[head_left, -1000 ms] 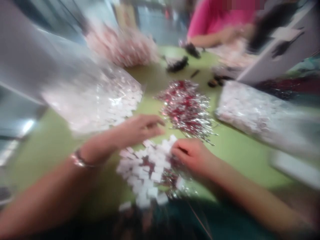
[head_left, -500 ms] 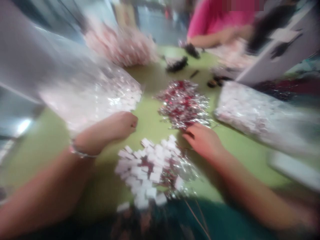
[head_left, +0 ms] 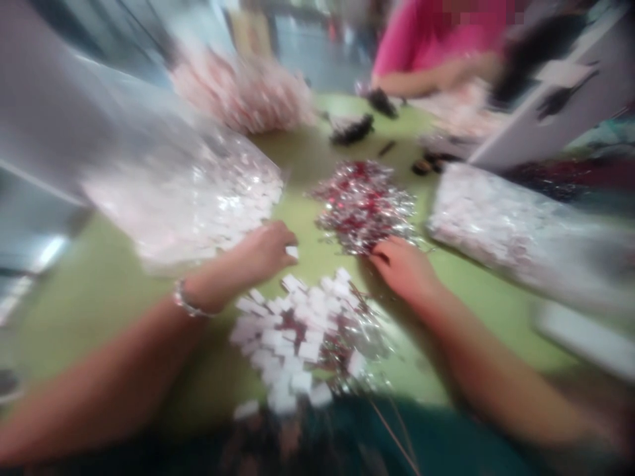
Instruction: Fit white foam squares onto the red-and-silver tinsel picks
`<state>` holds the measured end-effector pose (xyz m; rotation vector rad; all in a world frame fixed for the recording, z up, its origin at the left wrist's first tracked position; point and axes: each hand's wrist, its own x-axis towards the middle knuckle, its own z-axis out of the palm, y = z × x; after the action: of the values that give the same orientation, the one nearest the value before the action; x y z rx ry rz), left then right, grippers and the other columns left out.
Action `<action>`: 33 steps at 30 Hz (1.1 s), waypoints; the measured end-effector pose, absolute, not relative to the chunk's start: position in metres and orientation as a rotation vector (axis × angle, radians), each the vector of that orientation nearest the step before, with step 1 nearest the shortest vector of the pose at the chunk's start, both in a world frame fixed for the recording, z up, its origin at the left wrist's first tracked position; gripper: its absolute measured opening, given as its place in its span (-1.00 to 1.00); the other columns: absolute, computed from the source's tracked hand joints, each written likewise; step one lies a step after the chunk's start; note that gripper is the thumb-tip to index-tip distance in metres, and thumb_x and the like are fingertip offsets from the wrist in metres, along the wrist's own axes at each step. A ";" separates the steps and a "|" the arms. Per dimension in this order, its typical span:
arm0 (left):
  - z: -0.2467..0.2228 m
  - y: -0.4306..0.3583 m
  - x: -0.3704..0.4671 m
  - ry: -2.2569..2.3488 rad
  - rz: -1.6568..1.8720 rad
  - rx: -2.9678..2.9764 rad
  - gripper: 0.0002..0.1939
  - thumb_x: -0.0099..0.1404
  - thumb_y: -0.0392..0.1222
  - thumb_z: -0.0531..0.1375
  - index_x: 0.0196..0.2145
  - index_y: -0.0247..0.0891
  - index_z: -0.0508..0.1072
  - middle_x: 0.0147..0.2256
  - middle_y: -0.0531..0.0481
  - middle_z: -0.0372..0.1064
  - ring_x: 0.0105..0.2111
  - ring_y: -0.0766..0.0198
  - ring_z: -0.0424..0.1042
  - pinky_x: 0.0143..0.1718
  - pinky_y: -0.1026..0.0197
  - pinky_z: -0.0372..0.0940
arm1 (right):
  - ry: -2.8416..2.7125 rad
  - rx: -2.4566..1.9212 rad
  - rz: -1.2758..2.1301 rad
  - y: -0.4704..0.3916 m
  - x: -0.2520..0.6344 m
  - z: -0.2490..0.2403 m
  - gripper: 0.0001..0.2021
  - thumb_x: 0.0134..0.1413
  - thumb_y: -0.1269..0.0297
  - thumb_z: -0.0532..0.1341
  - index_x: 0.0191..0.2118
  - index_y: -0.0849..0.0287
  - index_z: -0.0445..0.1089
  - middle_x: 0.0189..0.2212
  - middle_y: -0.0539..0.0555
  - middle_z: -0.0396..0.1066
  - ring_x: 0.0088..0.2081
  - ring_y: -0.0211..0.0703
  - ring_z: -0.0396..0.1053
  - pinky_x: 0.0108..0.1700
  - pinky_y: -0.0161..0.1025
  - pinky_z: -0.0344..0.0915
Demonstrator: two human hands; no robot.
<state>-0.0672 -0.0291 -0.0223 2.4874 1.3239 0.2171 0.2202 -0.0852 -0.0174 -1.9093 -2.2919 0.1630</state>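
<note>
My left hand (head_left: 270,250) is closed in a pinch, with a small white card (head_left: 292,252) showing at its fingertips. It hovers beside a clear plastic bag (head_left: 198,198) full of white pieces. At the near edge of a heap of shiny silver and red pieces (head_left: 367,205), my right hand (head_left: 404,266) has its fingers closed together. Whatever those fingers hold, if anything, is too blurred to make out. Between my forearms lies a pile of white cards (head_left: 292,337) with silver and red pieces attached or mixed in.
On the green table (head_left: 486,317), a second plastic bag (head_left: 496,218) lies at the right, near a white block (head_left: 585,337). Pale pink bundles (head_left: 243,92) and dark clumps (head_left: 352,129) sit farther back. A person in a pink shirt (head_left: 411,46) is across the table.
My left hand has moved right, away from the bag, and a white card now shows at its fingertips. My right hand has shifted slightly up and right at the heap's edge.
</note>
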 end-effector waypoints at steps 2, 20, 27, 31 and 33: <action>-0.026 -0.030 -0.065 1.312 0.251 2.466 -0.81 0.19 -0.16 0.20 -0.28 -0.26 0.55 -0.25 -0.12 0.41 -0.27 0.17 0.40 -0.17 0.12 0.30 | -2.258 -1.828 0.221 -0.085 0.223 -0.018 -0.86 0.17 0.34 0.19 -0.39 0.15 0.46 -0.34 0.07 0.43 -0.32 -0.14 0.34 -0.30 -0.23 0.15; -0.001 -0.071 -0.019 1.032 0.645 1.382 -0.63 0.13 -0.21 0.29 -0.07 -0.28 0.49 -0.40 0.02 0.48 -0.47 0.37 0.42 -0.42 0.28 0.36 | -2.108 -1.425 0.493 -0.117 0.189 -0.004 -0.85 0.18 0.37 0.15 -0.24 0.12 0.48 -0.32 0.05 0.53 -0.30 -0.18 0.43 -0.23 -0.25 0.29; -0.004 -0.072 -0.018 1.033 0.593 1.362 -0.79 0.11 -0.22 0.31 -0.25 -0.33 0.54 -0.39 -0.04 0.52 -0.47 0.35 0.45 -0.35 0.24 0.41 | -2.191 -1.284 0.093 -0.120 0.187 -0.004 -0.77 0.26 0.36 0.08 -0.29 0.14 0.50 -0.37 0.07 0.50 -0.32 -0.19 0.39 -0.29 -0.27 0.25; -0.011 -0.072 -0.020 0.965 0.640 1.327 -0.76 0.16 -0.16 0.31 -0.20 -0.27 0.58 -0.33 -0.03 0.56 -0.42 0.36 0.46 -0.31 0.26 0.40 | -2.274 -1.320 -0.029 -0.121 0.186 -0.003 -0.72 0.28 0.36 0.06 -0.34 0.12 0.52 -0.38 0.07 0.49 -0.33 -0.19 0.35 -0.33 -0.27 0.20; -0.013 -0.072 -0.021 0.959 0.644 1.332 -0.76 0.16 -0.16 0.32 -0.20 -0.26 0.60 -0.34 -0.03 0.56 -0.42 0.37 0.44 -0.34 0.29 0.37 | -2.305 -1.315 -0.113 -0.122 0.185 -0.003 -0.70 0.27 0.40 0.05 -0.37 0.13 0.51 -0.39 0.07 0.48 -0.33 -0.18 0.33 -0.35 -0.26 0.17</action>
<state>-0.0211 -0.0719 -0.0127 1.3323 0.9588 0.6444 0.1852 -0.1221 -0.0029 -1.3150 -2.3051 -0.1134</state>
